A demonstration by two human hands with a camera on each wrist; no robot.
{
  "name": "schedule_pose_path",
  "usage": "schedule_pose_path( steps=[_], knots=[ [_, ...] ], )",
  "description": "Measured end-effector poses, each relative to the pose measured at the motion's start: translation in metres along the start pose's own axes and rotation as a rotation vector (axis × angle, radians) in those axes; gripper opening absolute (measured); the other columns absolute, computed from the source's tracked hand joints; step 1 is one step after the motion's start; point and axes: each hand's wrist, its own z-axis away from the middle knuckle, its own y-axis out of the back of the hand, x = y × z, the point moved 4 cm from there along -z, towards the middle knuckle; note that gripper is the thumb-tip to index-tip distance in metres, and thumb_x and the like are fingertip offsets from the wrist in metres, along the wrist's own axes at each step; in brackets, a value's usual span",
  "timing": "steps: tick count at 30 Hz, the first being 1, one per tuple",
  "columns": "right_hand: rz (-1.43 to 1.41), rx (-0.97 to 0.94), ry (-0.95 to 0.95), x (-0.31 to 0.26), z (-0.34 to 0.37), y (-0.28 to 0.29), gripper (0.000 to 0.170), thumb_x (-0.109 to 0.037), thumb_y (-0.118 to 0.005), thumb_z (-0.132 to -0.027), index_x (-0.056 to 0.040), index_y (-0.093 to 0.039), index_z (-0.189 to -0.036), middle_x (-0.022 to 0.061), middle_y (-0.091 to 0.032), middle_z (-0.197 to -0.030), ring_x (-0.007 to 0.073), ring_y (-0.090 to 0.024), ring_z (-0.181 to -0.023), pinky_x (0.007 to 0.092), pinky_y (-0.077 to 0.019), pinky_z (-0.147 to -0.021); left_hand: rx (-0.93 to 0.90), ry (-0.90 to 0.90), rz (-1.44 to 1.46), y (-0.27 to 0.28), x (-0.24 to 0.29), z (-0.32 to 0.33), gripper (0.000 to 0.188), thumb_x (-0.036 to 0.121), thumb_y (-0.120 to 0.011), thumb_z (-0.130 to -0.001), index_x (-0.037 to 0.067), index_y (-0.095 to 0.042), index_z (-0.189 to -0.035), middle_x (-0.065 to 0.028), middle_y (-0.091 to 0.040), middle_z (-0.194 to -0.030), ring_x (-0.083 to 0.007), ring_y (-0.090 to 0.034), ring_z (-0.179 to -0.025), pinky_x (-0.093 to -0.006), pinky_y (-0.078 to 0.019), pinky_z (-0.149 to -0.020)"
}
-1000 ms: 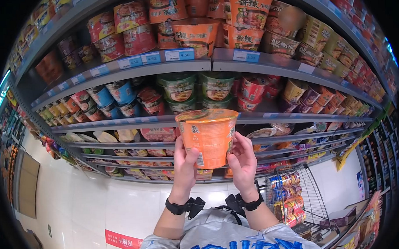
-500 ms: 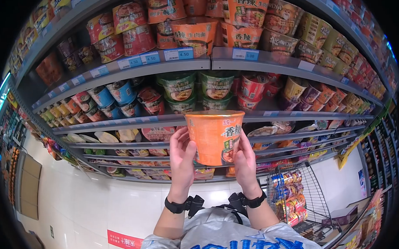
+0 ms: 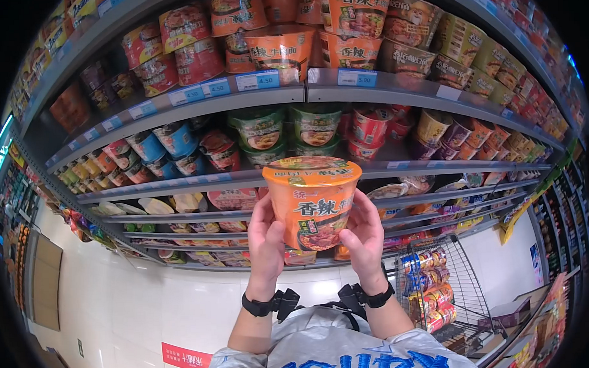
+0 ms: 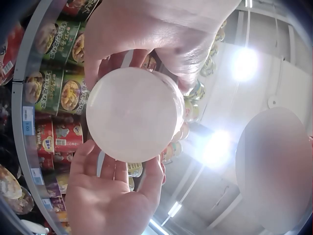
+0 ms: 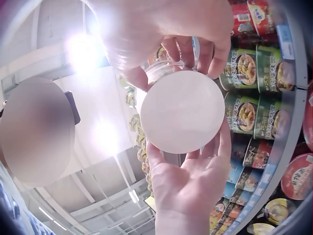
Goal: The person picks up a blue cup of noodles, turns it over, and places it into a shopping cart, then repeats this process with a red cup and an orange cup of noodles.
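Both hands hold an orange instant noodle cup point(image 3: 315, 206) upright in front of the shelves. The left hand point(image 3: 267, 237) grips its left side, thumb toward me and fingers behind. On the opposite side the right hand point(image 3: 364, 240) grips it the same way, its thumb at the lower front. Printed characters and a picture of noodles face me, and part of the shiny lid shows on top. From below, the left wrist view shows the cup's round white base point(image 4: 132, 115) between the hands. The right wrist view shows that base point(image 5: 183, 112) too.
Close behind the cup, a shelf edge point(image 3: 203, 182) runs across, with green noodle cups point(image 3: 260, 130) stacked above it. More orange cups point(image 3: 353, 16) stand on the higher shelf with price tags point(image 3: 258, 80). A wire shopping cart point(image 3: 466, 282) holding noodle packs point(image 3: 434, 289) stands at the right.
The cup has been turned between the hands, so its front label has come round from the right to face me. Its top now tilts toward me, showing more lid. Both hands still hold it.
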Motion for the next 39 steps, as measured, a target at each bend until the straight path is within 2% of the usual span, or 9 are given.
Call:
schedule_pose_path(
  steps=[4, 9, 11, 15, 22, 24, 28, 31, 39],
  knots=[
    [0.007, -0.003, 0.042, -0.002, 0.001, 0.005, 0.063, -0.015, -0.068, -0.086, 0.0044, -0.044, -0.141, 0.0150, -0.049, -0.140, 0.0204, -0.053, -0.119, 0.0361, -0.0425, -0.104, -0.005, -0.004, -0.109, -0.004, -0.001, 0.000, 0.079, 0.051, -0.067, -0.089, -0.004, -0.039, -0.138, -0.0098, -0.053, -0.133, -0.0189, -0.053, -0.124, -0.0330, -0.0426, -0.105],
    [-0.041, -0.035, 0.000, 0.000, 0.004, 0.005, 0.050, -0.007, -0.065, -0.088, 0.0057, -0.052, -0.135, 0.0171, -0.052, -0.140, 0.0213, -0.055, -0.120, 0.0368, -0.0423, -0.104, 0.174, 0.026, 0.046, 0.002, -0.006, 0.001, 0.061, 0.045, -0.053, -0.098, 0.005, -0.038, -0.142, -0.0087, -0.052, -0.137, -0.0200, -0.051, -0.127, -0.0357, -0.0423, -0.106],
    [0.106, -0.039, 0.099, 0.001, 0.004, 0.006, 0.047, 0.000, -0.064, -0.088, 0.0055, -0.054, -0.134, 0.0171, -0.054, -0.138, 0.0218, -0.055, -0.121, 0.0369, -0.0424, -0.104, 0.177, 0.041, 0.070, 0.001, -0.003, 0.001, 0.056, 0.044, -0.048, -0.101, 0.007, -0.039, -0.142, -0.0078, -0.052, -0.137, -0.0198, -0.050, -0.128, -0.0363, -0.0418, -0.107],
    [-0.015, 0.016, 0.011, 0.010, 0.004, 0.005, 0.051, 0.001, -0.066, -0.089, 0.0049, -0.051, -0.137, 0.0164, -0.053, -0.140, 0.0225, -0.055, -0.122, 0.0372, -0.0411, -0.106, 0.135, 0.085, 0.079, 0.001, -0.003, 0.003, 0.050, 0.040, -0.041, -0.104, 0.009, -0.038, -0.143, -0.0065, -0.051, -0.140, -0.0191, -0.050, -0.129, -0.0371, -0.0405, -0.108],
    [-0.091, -0.063, -0.055, 0.008, -0.002, -0.003, 0.078, -0.012, -0.077, -0.084, 0.0036, -0.035, -0.147, 0.0160, -0.046, -0.145, 0.0251, -0.045, -0.134, 0.0398, -0.0347, -0.112, 0.057, 0.136, 0.150, 0.009, -0.019, 0.016, 0.063, 0.051, -0.045, -0.101, 0.006, -0.040, -0.144, -0.0085, -0.052, -0.142, -0.0210, -0.051, -0.129, -0.0380, -0.0418, -0.108],
    [-0.168, -0.077, -0.165, 0.013, 0.002, -0.007, 0.087, -0.018, -0.080, -0.080, 0.0054, -0.031, -0.148, 0.0175, -0.044, -0.145, 0.0253, -0.043, -0.136, 0.0402, -0.0299, -0.115, 0.010, 0.181, 0.177, 0.004, -0.017, 0.016, 0.081, 0.051, -0.061, -0.093, 0.002, -0.027, -0.149, -0.0124, -0.043, -0.146, -0.0190, -0.048, -0.130, -0.0354, -0.0449, -0.104],
    [-0.138, -0.079, -0.155, 0.010, 0.002, -0.009, 0.085, -0.017, -0.079, -0.081, 0.0052, -0.032, -0.148, 0.0168, -0.046, -0.144, 0.0243, -0.044, -0.135, 0.0396, -0.0312, -0.114, 0.006, 0.210, 0.186, 0.005, -0.017, 0.012, 0.083, 0.049, -0.064, -0.092, 0.001, -0.027, -0.148, -0.0130, -0.043, -0.145, -0.0193, -0.046, -0.131, -0.0349, -0.0415, -0.107],
    [-0.092, -0.069, -0.119, 0.007, -0.001, -0.009, 0.084, -0.015, -0.078, -0.081, 0.0054, -0.032, -0.148, 0.0161, -0.048, -0.142, 0.0237, -0.046, -0.132, 0.0393, -0.0329, -0.113, 0.086, 0.047, 0.031, -0.001, -0.007, 0.004, 0.082, 0.049, -0.066, -0.091, 0.002, -0.029, -0.147, -0.0119, -0.044, -0.141, -0.0191, -0.046, -0.129, -0.0342, -0.0379, -0.109],
    [0.016, -0.045, -0.046, 0.011, -0.003, 0.000, 0.067, -0.010, -0.070, -0.086, 0.0057, -0.040, -0.145, 0.0143, -0.051, -0.140, 0.0205, -0.054, -0.122, 0.0350, -0.0434, -0.104, 0.194, 0.011, -0.074, 0.006, -0.003, 0.001, 0.040, 0.027, -0.045, -0.106, 0.004, -0.037, -0.138, -0.0083, -0.052, -0.132, -0.0159, -0.049, -0.124, -0.0328, -0.0382, -0.106]
  ],
)
